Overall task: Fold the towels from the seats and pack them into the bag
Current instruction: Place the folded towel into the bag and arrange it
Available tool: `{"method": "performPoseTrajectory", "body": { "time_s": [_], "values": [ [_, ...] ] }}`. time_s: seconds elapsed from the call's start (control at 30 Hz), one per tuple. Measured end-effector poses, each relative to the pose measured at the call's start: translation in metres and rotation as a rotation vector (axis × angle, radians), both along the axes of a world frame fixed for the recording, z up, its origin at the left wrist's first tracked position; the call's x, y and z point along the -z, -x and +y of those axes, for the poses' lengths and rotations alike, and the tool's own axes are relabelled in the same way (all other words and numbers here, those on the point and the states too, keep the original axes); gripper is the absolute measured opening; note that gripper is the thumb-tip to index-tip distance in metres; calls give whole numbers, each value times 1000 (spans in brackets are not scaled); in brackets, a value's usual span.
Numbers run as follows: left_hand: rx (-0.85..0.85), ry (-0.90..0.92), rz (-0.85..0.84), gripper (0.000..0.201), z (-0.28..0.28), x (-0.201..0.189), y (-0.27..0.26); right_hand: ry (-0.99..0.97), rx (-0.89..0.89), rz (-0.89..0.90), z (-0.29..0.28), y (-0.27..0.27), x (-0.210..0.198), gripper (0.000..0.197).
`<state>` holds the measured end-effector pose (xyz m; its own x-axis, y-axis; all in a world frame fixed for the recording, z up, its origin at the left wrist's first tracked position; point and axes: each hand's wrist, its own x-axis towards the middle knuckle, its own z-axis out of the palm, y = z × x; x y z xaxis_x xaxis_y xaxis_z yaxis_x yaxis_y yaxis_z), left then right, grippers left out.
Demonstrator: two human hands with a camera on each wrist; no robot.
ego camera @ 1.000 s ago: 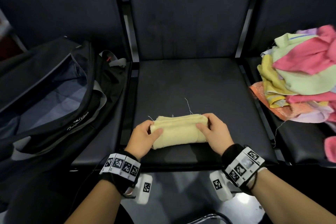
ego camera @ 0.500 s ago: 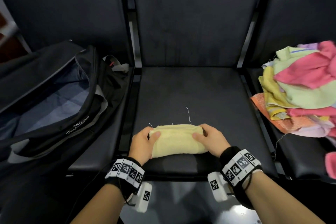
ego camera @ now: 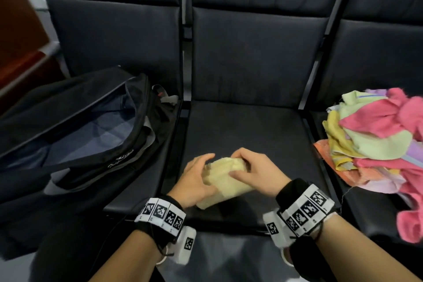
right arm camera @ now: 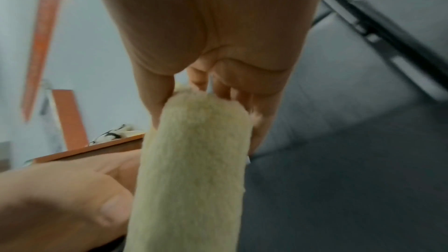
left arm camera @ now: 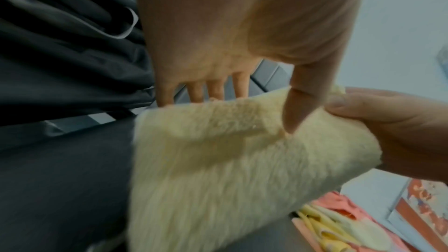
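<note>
A folded pale yellow towel (ego camera: 225,181) is held tilted just above the front of the middle seat (ego camera: 247,135). My left hand (ego camera: 206,171) grips its left end, thumb (left arm camera: 303,106) on the near face and fingers behind. My right hand (ego camera: 238,165) pinches the far right end between thumb and fingers. The right wrist view shows the towel (right arm camera: 194,170) end-on as a thick roll. A black bag (ego camera: 91,144) lies open on the left seat, its blue lining showing. Whether it holds any towels is hidden.
A loose heap of pink, green, yellow and orange towels (ego camera: 377,144) covers the right seat. Black seat backs (ego camera: 258,52) rise behind, with metal bars between the seats. A brown cabinet (ego camera: 20,41) stands far left.
The yellow towel lay flat on the seat under both hands; now it is lifted and turned at an angle, shifted slightly left. My head view has tipped up.
</note>
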<state>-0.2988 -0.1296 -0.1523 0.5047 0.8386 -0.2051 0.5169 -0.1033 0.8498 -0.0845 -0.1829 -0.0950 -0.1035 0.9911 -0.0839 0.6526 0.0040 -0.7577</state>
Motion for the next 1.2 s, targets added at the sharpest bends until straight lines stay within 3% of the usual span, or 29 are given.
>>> {"method": "performPoseTrajectory", "body": {
  "time_s": [0.07,0.17,0.27,0.4,0.53,0.63,0.7,0.83,0.9,1.07,1.2],
  "values": [
    [87,24,-61,90,3,-18,1,-19,-127,-72,11,15,-25,26],
    [77,61,-132,69,9,-34,9,-22,-239,-166,25,35,-52,27],
    [86,99,-183,60,15,-45,25,-22,-272,-136,40,48,-72,27],
    [18,153,-296,56,31,-64,54,-72,-272,-26,71,75,-89,34],
    [-140,188,-421,48,60,-83,90,-126,-76,186,116,109,-89,62],
    [-270,230,-552,47,80,-91,117,64,-53,456,143,132,-73,83],
    [-334,258,-651,50,93,-95,130,222,-86,522,156,146,-64,80],
    [-479,312,-775,41,125,-97,153,259,-152,453,193,178,-55,35],
    [-578,354,-787,40,141,-92,163,257,-108,466,216,193,-51,28],
    [-716,501,-767,48,176,-72,185,295,-102,414,264,225,-43,39],
    [-879,562,-848,45,201,-48,202,-22,-146,97,306,228,-42,59]
  ]
}}
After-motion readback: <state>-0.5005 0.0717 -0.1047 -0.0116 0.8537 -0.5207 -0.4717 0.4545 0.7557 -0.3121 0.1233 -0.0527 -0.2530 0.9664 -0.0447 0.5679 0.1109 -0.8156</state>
